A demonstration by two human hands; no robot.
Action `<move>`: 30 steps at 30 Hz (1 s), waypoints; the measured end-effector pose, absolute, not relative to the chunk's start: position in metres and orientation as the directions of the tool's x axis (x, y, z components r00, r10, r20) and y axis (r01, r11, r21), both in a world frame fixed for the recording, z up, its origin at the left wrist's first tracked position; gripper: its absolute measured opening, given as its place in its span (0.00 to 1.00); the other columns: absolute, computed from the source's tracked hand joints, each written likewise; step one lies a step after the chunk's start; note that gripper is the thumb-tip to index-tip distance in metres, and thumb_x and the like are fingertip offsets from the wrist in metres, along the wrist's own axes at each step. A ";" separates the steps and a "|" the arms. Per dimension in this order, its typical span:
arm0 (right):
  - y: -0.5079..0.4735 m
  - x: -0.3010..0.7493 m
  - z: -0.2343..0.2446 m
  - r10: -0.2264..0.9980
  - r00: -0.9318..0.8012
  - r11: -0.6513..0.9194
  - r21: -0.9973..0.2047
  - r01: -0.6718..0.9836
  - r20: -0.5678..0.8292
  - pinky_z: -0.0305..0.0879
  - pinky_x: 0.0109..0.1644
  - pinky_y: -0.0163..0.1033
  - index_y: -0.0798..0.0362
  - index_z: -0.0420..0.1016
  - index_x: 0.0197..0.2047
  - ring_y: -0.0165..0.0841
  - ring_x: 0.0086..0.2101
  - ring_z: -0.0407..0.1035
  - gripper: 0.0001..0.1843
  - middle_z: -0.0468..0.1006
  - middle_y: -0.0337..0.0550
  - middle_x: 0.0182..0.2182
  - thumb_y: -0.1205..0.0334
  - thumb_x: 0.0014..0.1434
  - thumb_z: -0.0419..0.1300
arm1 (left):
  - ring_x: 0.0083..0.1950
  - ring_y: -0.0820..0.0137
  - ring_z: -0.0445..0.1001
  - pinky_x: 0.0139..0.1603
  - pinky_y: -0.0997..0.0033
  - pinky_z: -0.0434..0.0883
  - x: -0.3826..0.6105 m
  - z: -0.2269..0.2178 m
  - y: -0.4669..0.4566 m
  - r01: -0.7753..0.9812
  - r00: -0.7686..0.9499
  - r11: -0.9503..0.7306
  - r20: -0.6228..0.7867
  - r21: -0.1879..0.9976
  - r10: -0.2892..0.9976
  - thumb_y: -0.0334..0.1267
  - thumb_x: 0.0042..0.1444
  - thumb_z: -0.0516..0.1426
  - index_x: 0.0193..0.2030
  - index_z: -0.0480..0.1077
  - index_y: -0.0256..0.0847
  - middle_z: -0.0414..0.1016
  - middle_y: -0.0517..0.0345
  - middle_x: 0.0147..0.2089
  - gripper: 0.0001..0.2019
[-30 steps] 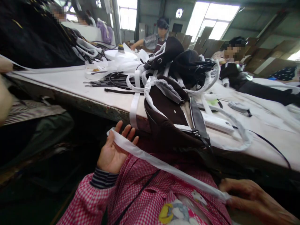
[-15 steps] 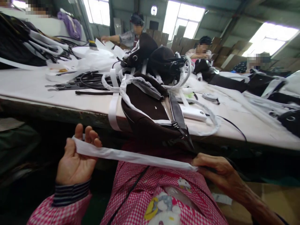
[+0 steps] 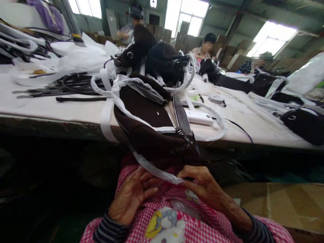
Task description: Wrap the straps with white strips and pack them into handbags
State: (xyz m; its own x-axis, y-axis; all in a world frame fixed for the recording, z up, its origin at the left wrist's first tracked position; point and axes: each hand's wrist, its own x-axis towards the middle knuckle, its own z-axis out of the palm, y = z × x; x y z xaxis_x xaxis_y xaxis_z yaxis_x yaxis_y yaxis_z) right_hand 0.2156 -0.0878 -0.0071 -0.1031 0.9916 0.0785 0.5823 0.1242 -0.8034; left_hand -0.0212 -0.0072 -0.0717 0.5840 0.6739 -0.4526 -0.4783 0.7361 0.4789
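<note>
- White, narrow, translucent strip is curving over your pink-checked cloth garment, between the dark-brown fabric bag and your right hand.
- Your right thumb and fingers are pinching its end; a firm pinch is probably preventing slips.
- Your left hand is lying loosely spread beside it, pinching nothing; light guidance there should be helping prevent twists.

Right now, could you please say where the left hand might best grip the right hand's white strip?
Probably the middle, from the left: the white strip curves there near the open left hand, while the right hand pinches its lower end.
</note>
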 end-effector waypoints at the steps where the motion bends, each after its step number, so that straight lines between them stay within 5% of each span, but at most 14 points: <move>1: -0.088 0.214 -0.008 0.993 -0.104 0.110 -0.800 0.590 0.060 0.65 0.39 0.33 0.53 0.82 0.39 0.31 0.34 0.75 0.13 0.82 0.40 0.33 0.54 0.69 0.61 | 0.44 0.57 0.84 0.36 0.66 0.83 -0.014 -0.068 -0.010 -0.427 0.591 0.746 -0.467 0.511 0.658 0.37 0.58 0.67 0.50 0.74 0.36 0.82 0.43 0.48 0.15; 5: -0.089 0.214 -0.013 0.994 -0.105 0.049 -0.765 0.642 -0.024 0.64 0.39 0.33 0.50 0.81 0.42 0.31 0.35 0.75 0.11 0.83 0.38 0.35 0.55 0.70 0.60 | 0.34 0.65 0.83 0.27 0.76 0.78 0.007 -0.060 -0.011 -0.296 0.527 0.753 -0.557 0.587 0.641 0.36 0.51 0.72 0.43 0.75 0.35 0.83 0.47 0.39 0.16; 11: -0.094 0.208 -0.021 0.988 -0.151 0.085 -0.732 0.676 -0.025 0.62 0.39 0.33 0.51 0.80 0.40 0.31 0.34 0.73 0.11 0.81 0.38 0.34 0.58 0.71 0.58 | 0.30 0.67 0.81 0.29 0.72 0.78 0.023 -0.065 -0.002 -0.410 0.420 0.763 -0.640 0.499 0.644 0.34 0.58 0.66 0.36 0.73 0.35 0.81 0.53 0.31 0.07; 17: -0.105 0.203 -0.033 0.990 -0.132 0.074 -0.654 0.753 -0.040 0.62 0.38 0.35 0.51 0.77 0.41 0.33 0.34 0.73 0.09 0.80 0.40 0.34 0.60 0.71 0.57 | 0.34 0.65 0.83 0.32 0.70 0.79 0.020 -0.076 0.014 -0.531 0.332 0.722 -0.675 0.444 0.659 0.33 0.70 0.53 0.42 0.71 0.36 0.83 0.47 0.36 0.07; 25: -0.115 0.233 -0.031 0.932 -0.359 0.295 -0.457 0.839 -0.057 0.61 0.33 0.35 0.51 0.75 0.33 0.33 0.28 0.72 0.13 0.78 0.43 0.29 0.63 0.69 0.54 | 0.41 0.63 0.84 0.40 0.64 0.82 -0.001 -0.102 0.032 -0.650 0.183 0.607 -0.681 0.457 0.709 0.30 0.68 0.56 0.42 0.70 0.36 0.83 0.46 0.42 0.02; 30: -0.128 0.260 -0.032 0.964 -0.160 -0.005 -0.612 0.791 -0.214 0.73 0.42 0.34 0.45 0.83 0.45 0.39 0.40 0.80 0.11 0.85 0.46 0.40 0.54 0.64 0.61 | 0.38 0.63 0.84 0.35 0.68 0.81 -0.008 -0.104 0.035 -0.704 0.127 0.549 -0.680 0.451 0.722 0.30 0.68 0.55 0.43 0.71 0.33 0.83 0.44 0.40 0.04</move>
State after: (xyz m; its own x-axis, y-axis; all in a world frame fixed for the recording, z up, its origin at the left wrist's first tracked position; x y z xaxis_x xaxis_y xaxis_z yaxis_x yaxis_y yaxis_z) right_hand 0.2599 -0.1285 -0.0321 -0.1602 0.9635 -0.2143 0.7906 -0.0047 -0.6124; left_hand -0.0075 0.0345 -0.1044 0.1268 0.7220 -0.6802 -0.7037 0.5487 0.4513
